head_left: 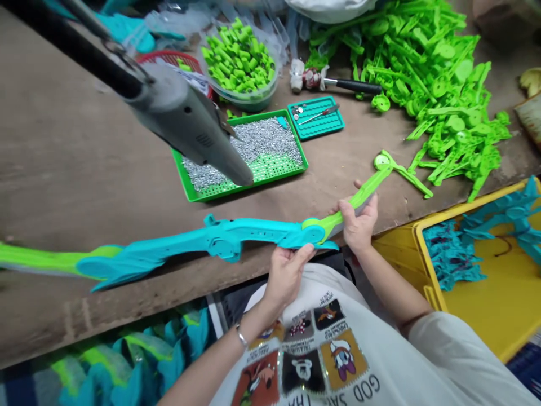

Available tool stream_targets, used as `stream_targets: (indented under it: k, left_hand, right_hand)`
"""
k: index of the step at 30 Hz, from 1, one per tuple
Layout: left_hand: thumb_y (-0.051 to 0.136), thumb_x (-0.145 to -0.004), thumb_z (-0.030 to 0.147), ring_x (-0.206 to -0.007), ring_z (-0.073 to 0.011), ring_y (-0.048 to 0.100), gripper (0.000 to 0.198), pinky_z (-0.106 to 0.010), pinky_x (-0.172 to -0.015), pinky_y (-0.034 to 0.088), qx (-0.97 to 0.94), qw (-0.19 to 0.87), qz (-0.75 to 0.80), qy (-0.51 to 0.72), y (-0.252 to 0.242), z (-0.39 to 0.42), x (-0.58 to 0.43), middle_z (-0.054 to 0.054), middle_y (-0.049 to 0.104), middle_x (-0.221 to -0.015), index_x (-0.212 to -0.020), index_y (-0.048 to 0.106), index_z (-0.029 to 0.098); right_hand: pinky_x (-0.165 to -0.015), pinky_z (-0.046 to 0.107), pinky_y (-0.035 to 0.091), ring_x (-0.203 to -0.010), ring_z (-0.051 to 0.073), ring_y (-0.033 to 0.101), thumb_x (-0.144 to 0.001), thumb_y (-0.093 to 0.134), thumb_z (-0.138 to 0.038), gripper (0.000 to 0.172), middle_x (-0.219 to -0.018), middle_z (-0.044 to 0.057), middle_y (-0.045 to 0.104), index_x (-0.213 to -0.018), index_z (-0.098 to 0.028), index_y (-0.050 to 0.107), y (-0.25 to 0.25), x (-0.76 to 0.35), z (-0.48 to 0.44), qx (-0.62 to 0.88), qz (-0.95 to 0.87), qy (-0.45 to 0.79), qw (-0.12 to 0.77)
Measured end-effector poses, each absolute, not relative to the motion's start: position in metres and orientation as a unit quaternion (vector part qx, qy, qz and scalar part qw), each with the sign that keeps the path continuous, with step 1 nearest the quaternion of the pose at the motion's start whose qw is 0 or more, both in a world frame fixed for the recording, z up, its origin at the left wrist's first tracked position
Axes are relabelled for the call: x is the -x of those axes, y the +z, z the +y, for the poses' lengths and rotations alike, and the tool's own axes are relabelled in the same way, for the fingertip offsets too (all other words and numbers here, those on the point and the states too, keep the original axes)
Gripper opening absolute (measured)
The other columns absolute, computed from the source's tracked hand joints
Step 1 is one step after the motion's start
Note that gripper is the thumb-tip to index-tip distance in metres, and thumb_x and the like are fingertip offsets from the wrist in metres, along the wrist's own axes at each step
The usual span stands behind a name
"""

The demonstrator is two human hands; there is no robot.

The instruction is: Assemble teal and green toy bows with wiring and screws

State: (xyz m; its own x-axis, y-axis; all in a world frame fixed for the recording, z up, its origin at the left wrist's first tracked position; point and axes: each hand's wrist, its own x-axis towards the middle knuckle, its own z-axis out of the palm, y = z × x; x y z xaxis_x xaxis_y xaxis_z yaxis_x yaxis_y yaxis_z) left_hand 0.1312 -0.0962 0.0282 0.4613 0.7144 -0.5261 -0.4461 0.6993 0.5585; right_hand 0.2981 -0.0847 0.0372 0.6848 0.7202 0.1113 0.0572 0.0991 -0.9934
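A long jointed plastic part lies along the near edge of the table, with a blue plastic frame (257,230) in its middle and a green arm at either end. My left hand (289,269) pinches the blue frame's right end, thumb on top, close to the round joint. Around the right green plastic arm (359,194) my right hand (359,220) is closed, a little beyond that joint. The left green arm (46,256) runs out of view. Over the table hangs the grey tip of an electric screwdriver (203,127).
Small screws fill part of a green tray (243,190). Behind it stand a bowl of green pieces (240,62), a hammer (338,83) and a small teal tray (316,127). Green arms are heaped (448,84) at right, above a yellow bin (499,299) holding blue parts.
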Motion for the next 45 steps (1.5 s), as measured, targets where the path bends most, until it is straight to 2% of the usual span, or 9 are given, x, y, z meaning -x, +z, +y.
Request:
stream_targets:
  k: [7,11,15,20,24,30,36,41,45]
  left_hand:
    - [0.079,-0.085,0.046,-0.088,-0.0249,0.079,0.049,-0.037,-0.079,0.065,-0.359,0.858,0.35,0.115,0.038,-0.07,-0.084,-0.016,0.075,-0.12,-0.124,0.069,0.016]
    - [0.074,-0.091,0.033,-0.082,-0.0199,0.075,0.028,-0.034,-0.077,0.06,-0.657,0.547,0.399,0.332,0.054,-0.039,-0.038,-0.009,0.078,-0.104,-0.117,0.072,0.022]
    - [0.081,-0.085,0.036,-0.121,-0.0366,0.063,0.055,-0.052,-0.1,0.045,-0.854,0.168,0.387,0.304,0.071,-0.007,-0.035,-0.017,0.069,-0.132,-0.134,0.064,0.02]
    - [0.068,-0.095,0.037,-0.105,-0.0362,0.065,0.035,-0.06,-0.103,0.031,-0.907,0.054,0.38,0.174,0.076,0.005,-0.057,-0.014,0.073,-0.108,-0.124,0.065,0.018]
    - [0.064,-0.097,0.046,-0.097,-0.0329,0.063,0.037,-0.05,-0.093,0.036,-0.917,0.038,0.359,0.17,0.065,0.008,-0.057,-0.013,0.071,-0.106,-0.122,0.064,0.019]
    - [0.061,-0.097,0.049,-0.101,-0.0337,0.061,0.044,-0.043,-0.081,0.04,-0.915,0.073,0.357,0.171,0.055,0.02,-0.055,-0.015,0.069,-0.11,-0.129,0.063,0.018]
    - [0.072,-0.091,0.038,-0.114,-0.0362,0.06,0.035,-0.057,-0.106,0.035,-0.877,0.118,0.374,0.278,0.041,0.004,-0.059,-0.016,0.07,-0.119,-0.123,0.069,0.023]
    - [0.075,-0.089,0.043,-0.08,-0.0195,0.067,0.025,-0.035,-0.078,0.054,-0.633,0.614,0.396,0.253,0.026,-0.06,-0.088,-0.007,0.072,-0.086,-0.094,0.069,0.019]
    - [0.082,-0.082,0.047,-0.102,-0.0208,0.072,0.045,-0.039,-0.092,0.059,-0.273,0.837,0.389,0.27,0.031,-0.083,-0.119,-0.008,0.075,-0.113,-0.113,0.066,0.019]
  right_hand:
    - [-0.055,0.024,0.061,-0.051,0.01,0.065,-0.085,0.079,-0.038,0.058,-0.072,-0.008,0.068,-0.136,-0.031,0.052,0.051,-0.325,-0.066,0.601,-0.369,0.259,0.66]
    - [-0.051,0.023,0.058,-0.049,0.01,0.064,-0.086,0.078,-0.04,0.054,-0.071,-0.007,0.068,-0.134,-0.031,0.055,0.051,-0.331,-0.059,0.609,-0.363,0.25,0.659]
    - [-0.05,0.023,0.056,-0.05,0.01,0.063,-0.088,0.075,-0.048,0.051,-0.069,-0.007,0.067,-0.132,-0.029,0.056,0.049,-0.33,-0.053,0.608,-0.368,0.226,0.666]
    - [-0.053,0.024,0.057,-0.051,0.01,0.064,-0.086,0.074,-0.055,0.048,-0.067,-0.008,0.064,-0.12,-0.027,0.055,0.042,-0.33,-0.049,0.621,-0.352,0.196,0.672]
    - [-0.049,0.022,0.053,-0.048,0.01,0.062,-0.085,0.073,-0.057,0.046,-0.063,-0.01,0.062,-0.112,-0.027,0.051,0.034,-0.33,-0.048,0.635,-0.305,0.188,0.685]
    - [-0.051,0.019,0.052,-0.052,0.009,0.063,-0.084,0.074,-0.058,0.046,-0.066,-0.01,0.063,-0.105,-0.027,0.047,0.03,-0.329,-0.046,0.642,-0.261,0.218,0.688]
    - [-0.049,0.02,0.052,-0.049,0.009,0.06,-0.076,0.081,-0.05,0.048,-0.064,-0.011,0.062,-0.105,-0.025,0.052,0.029,-0.332,-0.04,0.634,-0.206,0.292,0.685]
    - [-0.048,0.019,0.05,-0.047,0.007,0.055,-0.076,0.079,-0.046,0.043,-0.06,-0.012,0.056,-0.1,-0.024,0.051,0.036,-0.319,-0.036,0.639,-0.163,0.292,0.693]
    - [-0.049,0.018,0.05,-0.049,0.006,0.056,-0.079,0.076,-0.045,0.041,-0.064,-0.011,0.057,-0.103,-0.025,0.05,0.04,-0.3,-0.042,0.638,-0.18,0.279,0.695]
